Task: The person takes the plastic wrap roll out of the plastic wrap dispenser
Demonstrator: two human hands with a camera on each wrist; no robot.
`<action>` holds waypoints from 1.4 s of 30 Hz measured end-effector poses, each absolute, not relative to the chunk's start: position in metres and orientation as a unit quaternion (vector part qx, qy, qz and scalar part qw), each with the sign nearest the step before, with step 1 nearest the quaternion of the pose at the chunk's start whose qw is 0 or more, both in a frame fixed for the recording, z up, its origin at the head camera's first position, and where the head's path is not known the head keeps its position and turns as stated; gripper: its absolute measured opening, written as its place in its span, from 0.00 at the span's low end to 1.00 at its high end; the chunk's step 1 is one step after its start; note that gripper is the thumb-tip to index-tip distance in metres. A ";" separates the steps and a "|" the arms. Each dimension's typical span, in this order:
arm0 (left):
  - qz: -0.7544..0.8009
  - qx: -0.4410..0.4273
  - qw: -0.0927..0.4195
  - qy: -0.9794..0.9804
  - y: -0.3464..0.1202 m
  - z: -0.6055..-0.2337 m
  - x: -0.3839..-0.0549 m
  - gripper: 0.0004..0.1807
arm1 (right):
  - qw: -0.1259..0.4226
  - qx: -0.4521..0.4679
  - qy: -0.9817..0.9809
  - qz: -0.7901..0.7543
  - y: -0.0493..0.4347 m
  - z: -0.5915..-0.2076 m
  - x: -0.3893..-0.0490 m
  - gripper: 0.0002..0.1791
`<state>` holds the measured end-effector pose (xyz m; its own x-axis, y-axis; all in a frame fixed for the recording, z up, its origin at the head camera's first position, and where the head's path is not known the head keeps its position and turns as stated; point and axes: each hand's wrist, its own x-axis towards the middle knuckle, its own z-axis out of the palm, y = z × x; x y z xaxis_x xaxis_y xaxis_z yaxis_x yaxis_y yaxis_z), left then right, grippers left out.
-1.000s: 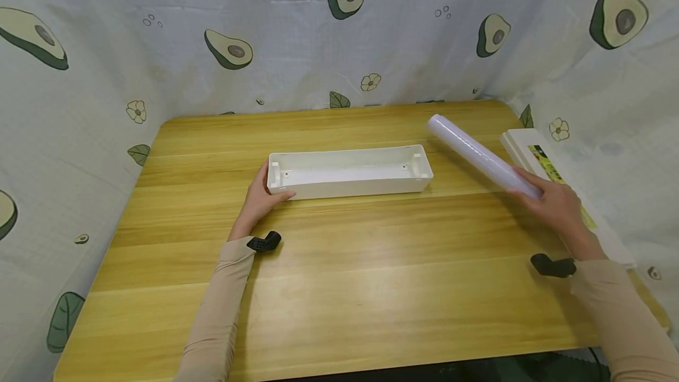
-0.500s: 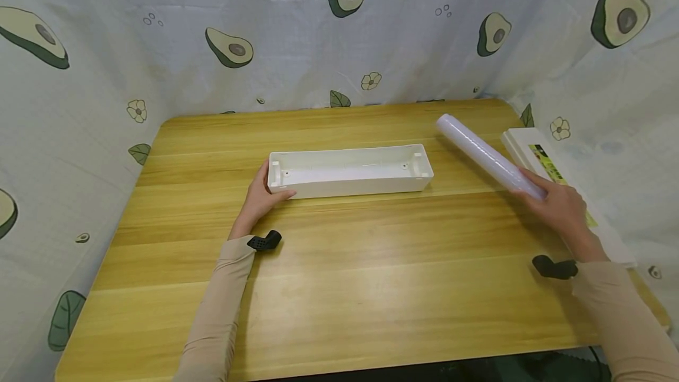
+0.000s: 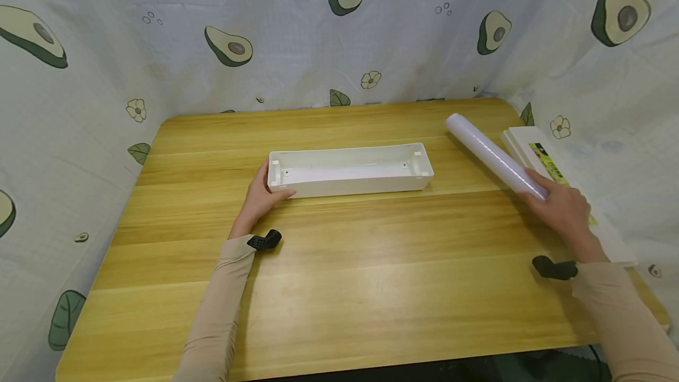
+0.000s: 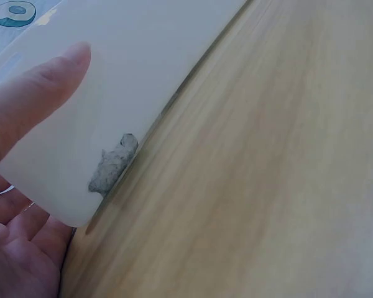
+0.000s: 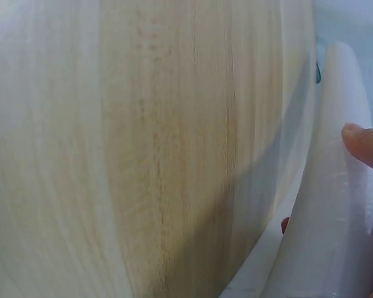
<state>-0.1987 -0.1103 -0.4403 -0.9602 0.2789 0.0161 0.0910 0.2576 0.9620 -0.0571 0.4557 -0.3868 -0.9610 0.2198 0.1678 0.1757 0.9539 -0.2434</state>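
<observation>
A long white open-topped plastic box (image 3: 350,187) rests on the wooden table. My left hand (image 3: 261,194) grips its left end, with the thumb (image 4: 62,71) lying along the front wall and the other fingers round the end. A ragged grey patch (image 4: 114,164) marks that wall low down near the corner. Off to the right, my right hand (image 3: 559,202) holds a shiny whitish roll of plastic film (image 3: 490,152) by its near end. The roll slants away to the far left over the table, its shadow falling beneath. In the right wrist view the thumb (image 5: 363,146) presses on the roll's side.
Along the table's right edge lies a flat white long piece (image 3: 610,240) with a green and yellow label (image 3: 549,164), partly behind my right hand. A cloth printed with avocados (image 3: 297,46) hangs round the back and sides of the wooden table (image 3: 339,287).
The roll of plastic film and my right hand have shifted slightly to the right, towards the labelled white piece. My left hand and the box have stayed in place.
</observation>
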 end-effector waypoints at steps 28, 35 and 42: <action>0.611 0.116 0.097 0.777 -0.109 -0.420 -0.189 0.56 | 0.072 -0.171 -0.978 0.096 0.451 -0.391 -0.054 0.36; 0.618 0.120 0.096 0.771 -0.108 -0.419 -0.186 0.56 | 0.064 -0.188 -0.975 0.098 0.449 -0.391 -0.054 0.36; 0.619 0.119 0.087 0.771 -0.110 -0.440 -0.199 0.56 | 0.068 -0.191 -0.974 0.097 0.448 -0.392 -0.054 0.36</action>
